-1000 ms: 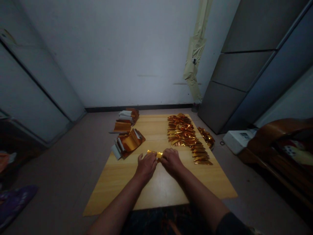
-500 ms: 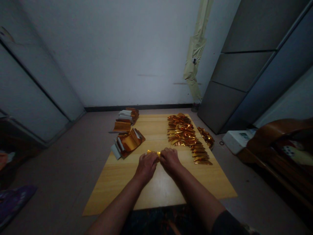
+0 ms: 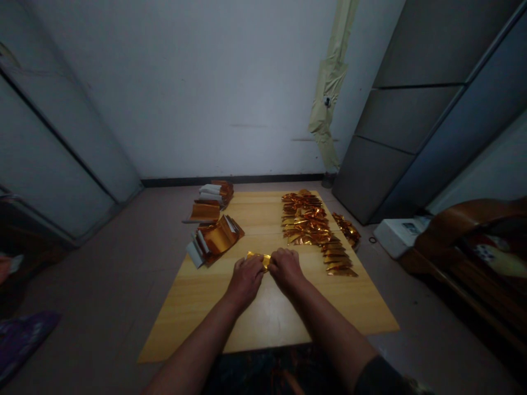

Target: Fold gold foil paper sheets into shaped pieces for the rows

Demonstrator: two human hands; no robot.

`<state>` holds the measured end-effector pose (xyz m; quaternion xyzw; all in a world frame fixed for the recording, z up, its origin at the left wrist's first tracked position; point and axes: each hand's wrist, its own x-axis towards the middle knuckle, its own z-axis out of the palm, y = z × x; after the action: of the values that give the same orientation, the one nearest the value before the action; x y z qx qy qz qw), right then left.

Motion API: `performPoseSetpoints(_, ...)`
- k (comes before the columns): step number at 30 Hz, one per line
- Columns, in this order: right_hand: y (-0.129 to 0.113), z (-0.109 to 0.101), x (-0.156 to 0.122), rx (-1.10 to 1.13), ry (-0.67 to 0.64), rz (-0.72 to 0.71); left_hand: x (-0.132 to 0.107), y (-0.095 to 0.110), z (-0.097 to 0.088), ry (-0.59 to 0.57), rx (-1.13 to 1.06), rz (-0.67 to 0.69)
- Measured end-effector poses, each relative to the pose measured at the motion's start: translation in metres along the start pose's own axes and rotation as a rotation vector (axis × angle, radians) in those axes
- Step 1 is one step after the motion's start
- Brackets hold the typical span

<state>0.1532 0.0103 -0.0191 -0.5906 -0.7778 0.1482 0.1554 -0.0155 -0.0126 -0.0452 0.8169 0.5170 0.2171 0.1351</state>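
Observation:
Between my two hands, just above the table, is a small piece of shiny gold foil paper (image 3: 267,261). My left hand (image 3: 246,277) is closed on its left side, with the fingers curled over it. At the right end my right hand (image 3: 286,267) pinches the same piece, its fingertips mostly hidden behind the knuckles. Stacks of flat gold foil sheets (image 3: 220,240) with pale backs lie to the left of my hands. On the right, folded gold foil pieces (image 3: 304,219) overlap in long rows, and a shorter row (image 3: 338,258) comes down nearer to me.
The wooden table (image 3: 272,323) ends close to my lap. More folded foil (image 3: 347,229) sits beyond its right edge. A grey cabinet (image 3: 382,131), a white box (image 3: 397,236) and a carved wooden seat (image 3: 465,241) stand to the right. The wall (image 3: 226,99) is behind.
My left hand has shifted slightly left, and a little more of the gold foil paper shows between the hands. My right hand stays nearly in place.

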Motion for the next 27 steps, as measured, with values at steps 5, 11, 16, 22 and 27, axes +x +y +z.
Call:
performPoseSetpoints(5, 0.001, 0.002, 0.000, 0.016, 0.017, 0.007, 0.003, 0.002, -0.003, 0.004, -0.033, -0.058)
performPoseSetpoints(11, 0.001, 0.002, -0.002, 0.044, 0.035, 0.005, 0.008, 0.012, -0.002, 0.081, -0.037, -0.137)
performPoseSetpoints(16, 0.003, 0.004, 0.000, 0.050, 0.034, 0.002, 0.009, 0.012, 0.002, 0.122, -0.018, -0.146)
performPoseSetpoints(22, 0.006, 0.005, 0.001, 0.081, 0.034, -0.006, 0.008, 0.009, 0.001, 0.109, -0.023, -0.131)
performPoseSetpoints(27, 0.008, 0.003, -0.001, 0.141, 0.040, -0.009, 0.007, 0.010, -0.004, 0.066, -0.037, -0.106)
